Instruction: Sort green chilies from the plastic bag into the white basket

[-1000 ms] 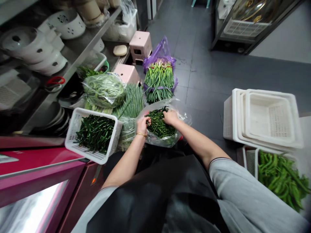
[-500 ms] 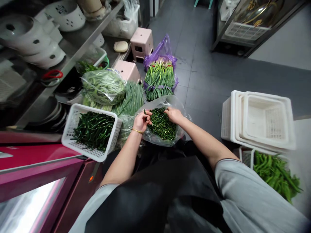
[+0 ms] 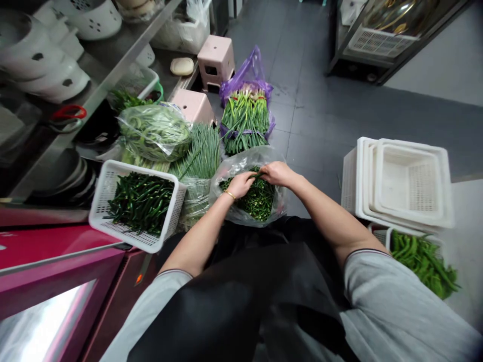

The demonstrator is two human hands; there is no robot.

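Note:
Over a clear plastic bag [image 3: 281, 201] full of small green stems [image 3: 260, 201], my two hands meet near its far side. My left hand [image 3: 241, 184], with a gold bracelet at the wrist, has its fingers closed on one end of a dark green chili [image 3: 257, 175]. The other end is pinched by my right hand [image 3: 277, 173]. Left of the bag, a white perforated basket [image 3: 98, 203] contains many dark green chilies [image 3: 141, 203]. A bundle of long green stalks [image 3: 204, 151] lies between basket and bag.
Beyond the bag, green stalks [image 3: 245, 120] lie in a purple bag [image 3: 251, 68]. Two pink stools [image 3: 216, 53] stand at the back left beside metal shelving. Nested white baskets [image 3: 409, 181] stand at right, with light green peppers [image 3: 422, 261] below them.
My left hand has moved right from the bag's left side to meet my right hand, its fingers now closed. My right hand has shifted slightly right. The whole view has shifted a little.

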